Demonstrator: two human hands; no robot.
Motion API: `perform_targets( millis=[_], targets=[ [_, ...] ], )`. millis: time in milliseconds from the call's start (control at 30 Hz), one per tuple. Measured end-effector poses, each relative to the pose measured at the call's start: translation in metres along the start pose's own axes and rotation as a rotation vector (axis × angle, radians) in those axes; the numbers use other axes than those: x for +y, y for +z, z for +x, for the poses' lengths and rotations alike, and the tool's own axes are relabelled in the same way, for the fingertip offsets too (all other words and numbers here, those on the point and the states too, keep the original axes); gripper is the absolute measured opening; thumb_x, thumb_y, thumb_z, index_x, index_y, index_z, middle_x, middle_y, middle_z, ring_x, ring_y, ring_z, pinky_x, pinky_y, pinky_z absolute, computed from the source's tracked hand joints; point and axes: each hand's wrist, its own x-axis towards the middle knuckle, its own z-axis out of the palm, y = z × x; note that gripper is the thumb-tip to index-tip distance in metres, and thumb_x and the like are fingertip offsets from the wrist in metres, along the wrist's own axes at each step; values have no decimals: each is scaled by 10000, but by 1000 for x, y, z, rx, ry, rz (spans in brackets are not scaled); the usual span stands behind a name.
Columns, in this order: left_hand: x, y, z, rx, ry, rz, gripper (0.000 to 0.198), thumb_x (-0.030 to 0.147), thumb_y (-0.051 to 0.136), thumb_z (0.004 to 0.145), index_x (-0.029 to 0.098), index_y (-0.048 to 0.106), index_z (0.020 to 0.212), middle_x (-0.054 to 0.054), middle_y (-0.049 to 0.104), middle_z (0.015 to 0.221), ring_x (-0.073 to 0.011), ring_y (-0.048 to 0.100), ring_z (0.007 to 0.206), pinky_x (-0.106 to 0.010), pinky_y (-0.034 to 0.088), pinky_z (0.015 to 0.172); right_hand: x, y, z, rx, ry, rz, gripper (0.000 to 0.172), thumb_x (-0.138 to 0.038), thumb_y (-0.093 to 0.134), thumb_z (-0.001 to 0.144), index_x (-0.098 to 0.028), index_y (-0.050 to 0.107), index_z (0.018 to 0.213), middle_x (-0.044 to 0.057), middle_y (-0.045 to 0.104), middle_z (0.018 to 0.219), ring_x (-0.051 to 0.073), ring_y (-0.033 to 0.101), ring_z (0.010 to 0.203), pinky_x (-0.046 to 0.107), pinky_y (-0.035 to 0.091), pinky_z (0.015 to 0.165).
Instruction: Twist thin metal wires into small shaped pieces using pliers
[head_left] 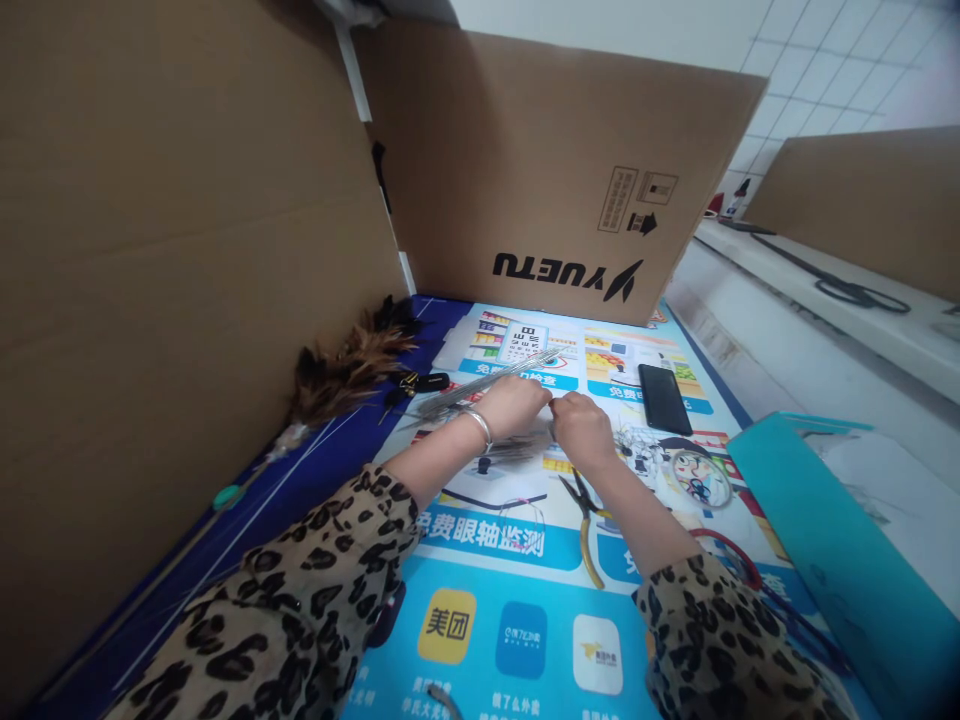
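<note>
My left hand (516,408), with a bangle at its wrist, and my right hand (581,430) meet over the middle of the printed mat (495,590). Both are closed, fingertips almost touching in a pinch. What they hold is too small to make out. A bundle of thin silvery wires (469,388) lies behind and left of my left hand, partly covered by it. Just below my right hand rest yellow-handled pliers (587,540), jaws pointing away from me. To the right is a loose tangle of fine wire (636,448).
Cardboard panels (555,160) wall off the left and back. Along the left lies a brown feather duster (352,365), near a black fob (431,382). On the right are a black phone (664,398), a round clear dish (701,480) of small coloured pieces and a teal box (847,550).
</note>
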Motion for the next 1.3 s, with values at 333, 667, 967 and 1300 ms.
perform_targets(
  millis=[333, 667, 967, 1300],
  targets=[
    [-13, 16, 11, 151, -163, -473, 184, 231, 466, 773, 163, 636, 757, -41, 649, 707, -145, 586, 698, -234, 416, 651, 11, 7, 9, -8, 424, 857, 146, -299, 540, 714, -232, 653, 779, -11, 635, 749, 151, 566, 720, 291, 435, 710],
    [-13, 32, 19, 84, -388, -1293, 114, 216, 593, 719, 122, 554, 770, 2, 574, 579, -90, 576, 531, -219, 493, 526, 10, 6, 9, -50, 581, 1369, 299, -395, 661, 614, -165, 618, 801, 0, 612, 631, 120, 574, 563, 271, 498, 569],
    [-9, 43, 19, 158, -369, -1474, 117, 193, 613, 715, 123, 535, 767, 7, 578, 609, -82, 589, 538, -222, 509, 543, 6, 3, 8, -36, 618, 1517, 284, -362, 706, 581, -158, 611, 755, -7, 598, 619, 97, 549, 556, 259, 497, 572],
    [2, 56, 21, 296, -350, -1481, 137, 238, 612, 707, 122, 540, 697, 13, 551, 589, -83, 576, 519, -204, 493, 500, 6, 7, 5, 11, 650, 1515, 256, -349, 694, 593, -156, 594, 730, -10, 584, 585, 106, 550, 539, 263, 494, 555]
  ],
)
